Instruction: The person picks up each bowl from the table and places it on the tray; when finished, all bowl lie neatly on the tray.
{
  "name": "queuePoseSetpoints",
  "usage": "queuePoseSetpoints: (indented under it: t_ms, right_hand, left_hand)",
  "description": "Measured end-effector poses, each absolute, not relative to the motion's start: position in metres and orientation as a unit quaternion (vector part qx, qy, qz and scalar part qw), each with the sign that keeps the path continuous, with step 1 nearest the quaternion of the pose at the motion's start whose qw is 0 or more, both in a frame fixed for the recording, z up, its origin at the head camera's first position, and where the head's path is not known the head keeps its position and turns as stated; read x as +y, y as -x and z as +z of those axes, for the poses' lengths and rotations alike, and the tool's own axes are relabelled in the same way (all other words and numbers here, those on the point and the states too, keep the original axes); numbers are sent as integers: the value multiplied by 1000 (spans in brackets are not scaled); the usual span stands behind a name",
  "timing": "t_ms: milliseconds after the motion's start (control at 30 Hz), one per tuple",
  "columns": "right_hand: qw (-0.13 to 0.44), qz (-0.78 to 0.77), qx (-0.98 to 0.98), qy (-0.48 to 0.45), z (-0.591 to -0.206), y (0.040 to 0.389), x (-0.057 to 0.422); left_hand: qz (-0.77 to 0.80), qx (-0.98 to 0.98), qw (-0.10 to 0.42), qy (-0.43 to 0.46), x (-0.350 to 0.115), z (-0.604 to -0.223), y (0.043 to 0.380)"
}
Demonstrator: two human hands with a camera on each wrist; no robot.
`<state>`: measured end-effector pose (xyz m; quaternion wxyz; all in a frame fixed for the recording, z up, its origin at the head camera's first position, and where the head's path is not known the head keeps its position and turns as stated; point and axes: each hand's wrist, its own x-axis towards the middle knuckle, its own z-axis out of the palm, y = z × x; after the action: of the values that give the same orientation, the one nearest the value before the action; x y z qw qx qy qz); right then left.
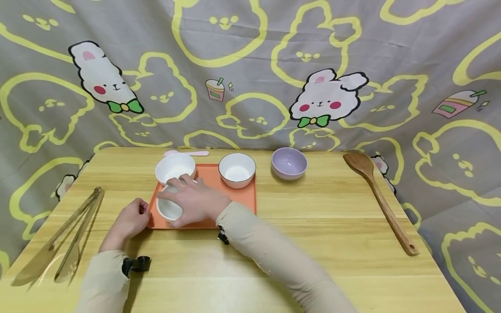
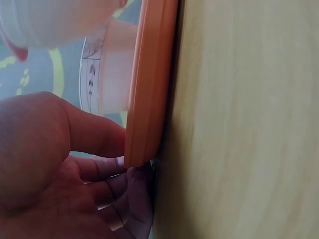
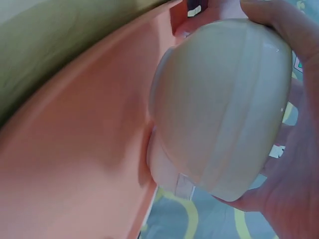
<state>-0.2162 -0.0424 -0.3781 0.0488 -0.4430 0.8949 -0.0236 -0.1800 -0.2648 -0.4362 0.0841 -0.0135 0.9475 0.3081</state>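
Observation:
My right hand [image 1: 199, 200] reaches down over a white bowl [image 1: 167, 208] and grips it by the rim, at the front left of an orange tray [image 1: 238, 200]. In the right wrist view the held bowl [image 3: 214, 109] looks tilted, close to the tray floor; whether it touches there I cannot tell. At the tray's left front corner my left hand [image 1: 131, 219] pinches the edge, thumb on the rim and fingers beneath. Just behind the held bowl is another white bowl [image 1: 172, 166]. A dark-rimmed white bowl [image 1: 237, 170] stands at the tray's back right.
Right of the tray sits a purple bowl [image 1: 289, 164]. A pink-handled utensil [image 1: 197, 153] lies along the back edge. Wooden tongs [image 1: 74, 237] rest at the far left, a wooden spatula [image 1: 375, 191] at the far right. A patterned curtain [image 1: 250, 78] hangs behind the table.

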Motion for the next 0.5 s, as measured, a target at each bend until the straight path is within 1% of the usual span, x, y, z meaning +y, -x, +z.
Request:
queuePoseSetpoints:
  t_ms: [200,367,500]
  right_hand:
    - [21,-17,892,451,-381,216,-61]
    - [21,-14,890,455,-389,219,-71]
    - [10,6,886,464,-395,220,-76]
  left_hand:
    - [304,951,58,-9,-266,-437,181]
    - [314,947,68,-18,-266,-438,183]
    - [316,946,74,-20,-267,-438,182]
